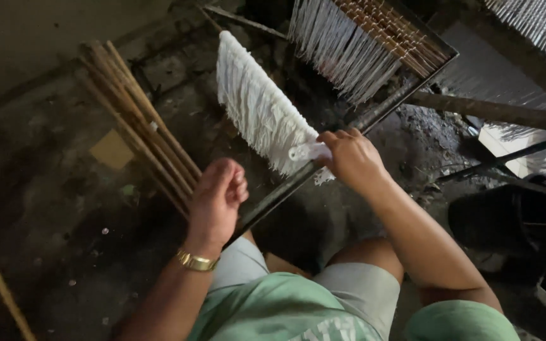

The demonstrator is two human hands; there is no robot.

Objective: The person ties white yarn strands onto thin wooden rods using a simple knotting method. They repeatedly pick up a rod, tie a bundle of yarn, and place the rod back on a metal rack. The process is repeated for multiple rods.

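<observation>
Gripping the dark rod [285, 189] at two stations, the person sets both hands along one diagonal line that runs from the lower left, near the knees, up to the upper right, where it meets the frame of hanging white strands [349, 57]. The left hand [216, 202] is closed in a fist around the lower part of the rod, fingers curled tight and pressed together, knuckles uppermost; a gold wristwatch [196, 260] sits on that wrist. The right hand [352, 158] lies further up the rod, fingers curled down over it and pinching the bound end of the white fringe [260, 107] against the rod; whether the thumb closes underneath cannot be told from this view. The fringe extends up and to the left from the right fingertips, its long axis crossing the rod's axis at a wide angle, with its loose strands falling toward the rod side. Its bound lower end is touching the right fingers; its far end lies well apart from both hands. The right hand is therefore the nearer hand to the fringe, while the left hand stands apart from it, below and to the left along the rod. A bundle of wooden sticks [134, 120] lies just beyond the left knuckles, running roughly parallel to the fringe and not touching either hand. The floor [64, 208] beneath is dark and littered.
</observation>
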